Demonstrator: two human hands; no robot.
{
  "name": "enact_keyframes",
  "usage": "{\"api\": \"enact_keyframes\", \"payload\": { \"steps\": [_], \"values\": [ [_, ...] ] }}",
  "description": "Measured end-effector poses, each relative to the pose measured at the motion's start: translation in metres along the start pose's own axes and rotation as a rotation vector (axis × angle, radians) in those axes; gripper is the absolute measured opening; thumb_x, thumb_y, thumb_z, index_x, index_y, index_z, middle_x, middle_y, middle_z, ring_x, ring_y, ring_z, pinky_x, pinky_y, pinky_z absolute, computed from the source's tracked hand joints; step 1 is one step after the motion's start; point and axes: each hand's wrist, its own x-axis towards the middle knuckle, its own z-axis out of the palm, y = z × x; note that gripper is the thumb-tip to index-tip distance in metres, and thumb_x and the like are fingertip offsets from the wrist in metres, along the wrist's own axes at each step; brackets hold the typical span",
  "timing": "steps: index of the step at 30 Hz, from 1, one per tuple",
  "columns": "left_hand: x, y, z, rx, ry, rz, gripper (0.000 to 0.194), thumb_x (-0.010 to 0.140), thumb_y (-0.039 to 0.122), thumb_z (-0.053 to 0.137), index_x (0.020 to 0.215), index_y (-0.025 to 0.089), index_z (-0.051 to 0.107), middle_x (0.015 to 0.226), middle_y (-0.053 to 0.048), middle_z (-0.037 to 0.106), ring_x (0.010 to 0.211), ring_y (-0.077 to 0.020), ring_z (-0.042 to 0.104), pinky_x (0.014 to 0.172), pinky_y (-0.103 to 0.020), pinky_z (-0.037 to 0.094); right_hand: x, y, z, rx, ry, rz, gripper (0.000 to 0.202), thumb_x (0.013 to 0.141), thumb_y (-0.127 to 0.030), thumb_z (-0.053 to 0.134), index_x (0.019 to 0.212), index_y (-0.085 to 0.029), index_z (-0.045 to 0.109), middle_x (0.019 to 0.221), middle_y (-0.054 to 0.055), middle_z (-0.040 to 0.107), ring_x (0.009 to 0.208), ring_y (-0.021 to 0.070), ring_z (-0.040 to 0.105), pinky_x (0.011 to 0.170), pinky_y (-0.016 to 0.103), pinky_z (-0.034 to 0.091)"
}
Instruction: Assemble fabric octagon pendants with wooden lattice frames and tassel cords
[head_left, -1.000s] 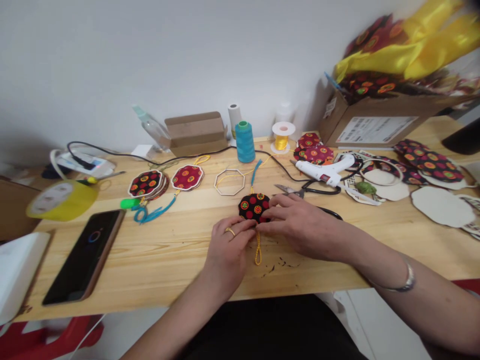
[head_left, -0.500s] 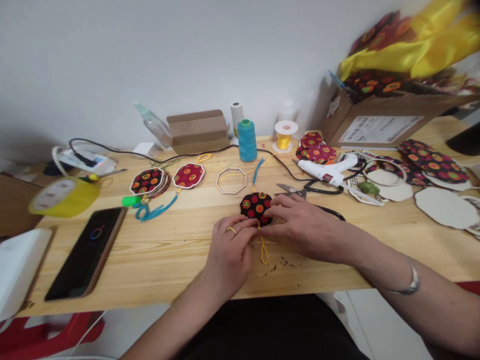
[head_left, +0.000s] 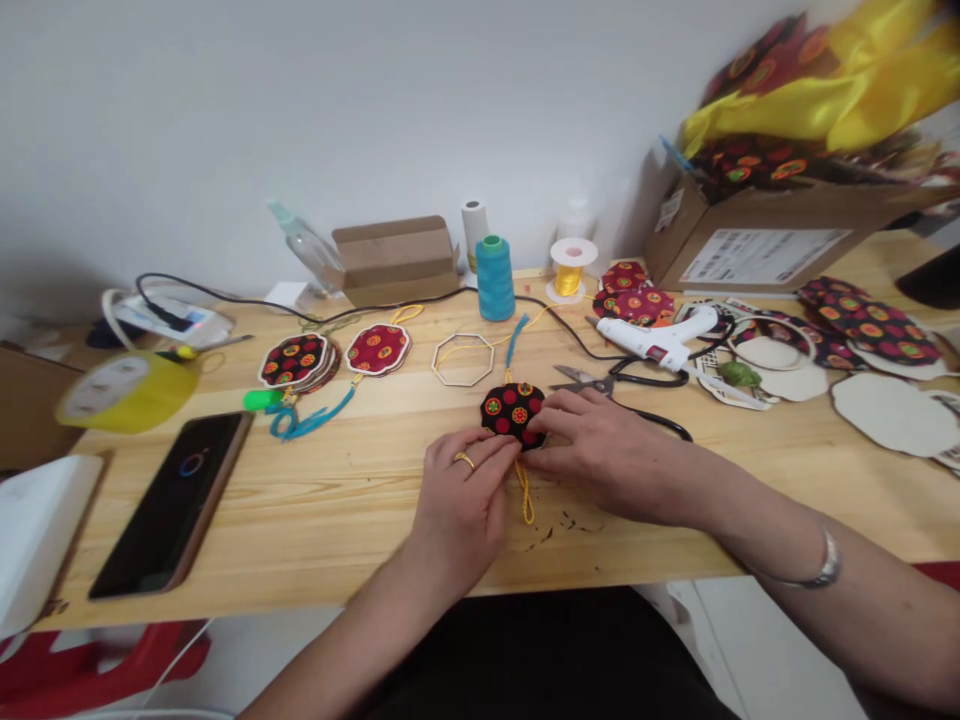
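Between my two hands a black fabric-covered ornament (head_left: 512, 410) with red and orange flower prints lies on the wooden table. A yellow cord loop (head_left: 526, 497) comes out at its near edge, and a blue tassel (head_left: 516, 340) trails from its far edge. My left hand (head_left: 466, 490) presses its bent fingers on the near left edge. On the right edge, my right hand (head_left: 600, 445) grips with thumb and fingers. Scissors (head_left: 589, 382) with black handles lie just beyond my right hand. The fingertips partly cover the ornament's near side.
Behind stand a blue thread cone (head_left: 495, 282) and a yellow cord spool (head_left: 570, 272). A white glue gun (head_left: 660, 342) lies right of them. Finished-looking ornaments (head_left: 379, 350), an octagonal frame (head_left: 463, 360) and a phone (head_left: 172, 505) are to the left. A fabric-filled cardboard box (head_left: 765, 240) stands back right.
Both hands stay on the ornament with almost no movement. The fingers shift very slightly at its near edge, and the view has tilted a little.
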Motion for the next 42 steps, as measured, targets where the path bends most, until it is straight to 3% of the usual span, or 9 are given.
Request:
{"api": "enact_keyframes", "payload": {
  "steps": [8,14,17,23,26,30,36,39,42],
  "values": [
    [0.001,0.001,0.002,0.123,0.019,0.081,0.030,0.079,0.004,0.048,0.101,0.013,0.067,0.104,-0.007,0.072,0.098,-0.0262,0.057,0.084,-0.046,0.044,0.000,-0.001,0.002,0.004,0.005,0.006,0.034,0.081,-0.012,0.054,0.111,-0.024,0.063,0.110,0.009,0.057,0.106,0.0254,0.045,0.089,0.045,0.041],
    [0.001,0.008,0.001,0.288,-0.027,0.146,0.026,0.084,0.005,0.048,0.102,0.013,0.066,0.107,-0.005,0.072,0.100,-0.0273,0.057,0.091,-0.051,0.035,0.000,0.003,0.005,0.050,0.073,0.000,0.027,0.082,-0.011,0.054,0.101,-0.024,0.068,0.105,0.007,0.063,0.106,0.0243,0.049,0.090,0.046,0.042],
    [0.002,0.011,-0.001,0.330,-0.047,0.151,0.028,0.084,0.005,0.048,0.104,0.013,0.066,0.107,-0.005,0.072,0.101,-0.0287,0.057,0.093,-0.054,0.032,0.001,0.006,0.007,0.129,0.205,0.018,0.032,0.078,-0.004,0.050,0.098,-0.020,0.069,0.099,0.006,0.067,0.101,0.0225,0.052,0.090,0.044,0.045],
    [0.002,0.011,-0.003,0.332,-0.087,0.086,0.030,0.081,0.005,0.049,0.102,0.016,0.067,0.122,-0.007,0.065,0.110,-0.0306,0.053,0.094,-0.054,0.032,0.005,0.008,0.011,0.266,0.669,0.172,0.039,0.075,0.002,0.041,0.096,-0.018,0.067,0.093,0.006,0.070,0.090,0.0198,0.059,0.081,0.040,0.052],
    [0.001,0.009,-0.003,0.311,-0.107,0.088,0.033,0.080,0.004,0.049,0.104,0.018,0.066,0.119,-0.004,0.068,0.112,-0.0307,0.053,0.096,-0.055,0.030,0.006,0.009,0.010,0.270,0.828,0.241,0.040,0.074,0.005,0.040,0.094,-0.016,0.067,0.090,0.007,0.069,0.088,0.0190,0.060,0.080,0.039,0.052],
    [-0.002,0.004,-0.005,0.261,-0.141,0.076,0.035,0.078,0.005,0.048,0.106,0.018,0.065,0.117,-0.003,0.068,0.112,-0.0309,0.054,0.095,-0.055,0.032,0.006,0.008,0.007,0.288,0.916,0.287,0.039,0.074,0.006,0.040,0.094,-0.014,0.067,0.090,0.009,0.068,0.087,0.0185,0.061,0.078,0.037,0.051],
    [0.009,-0.002,-0.009,0.258,-0.163,0.113,0.042,0.083,0.006,0.037,0.120,0.009,0.056,0.130,-0.012,0.059,0.125,-0.0279,0.047,0.097,-0.048,0.037,0.006,0.006,0.007,0.318,0.965,0.285,0.040,0.075,0.007,0.041,0.096,-0.015,0.066,0.092,0.007,0.068,0.091,0.0185,0.060,0.081,0.037,0.050],
    [0.022,0.004,-0.010,0.315,-0.242,0.035,0.044,0.091,0.020,0.037,0.133,0.008,0.045,0.143,-0.013,0.045,0.136,-0.0298,0.033,0.106,-0.051,0.029,0.006,0.005,0.007,0.327,0.972,0.292,0.039,0.077,0.006,0.041,0.098,-0.016,0.066,0.093,0.007,0.068,0.093,0.0183,0.060,0.083,0.037,0.049],
    [0.031,0.008,-0.008,0.296,-0.450,-0.023,0.066,0.092,0.047,0.037,0.144,0.008,0.026,0.152,-0.016,0.027,0.142,-0.0326,0.017,0.110,-0.056,0.021,0.007,0.005,0.007,0.332,0.971,0.304,0.038,0.078,0.006,0.042,0.099,-0.016,0.065,0.095,0.007,0.067,0.094,0.0186,0.059,0.084,0.038,0.048]
  ]
}}
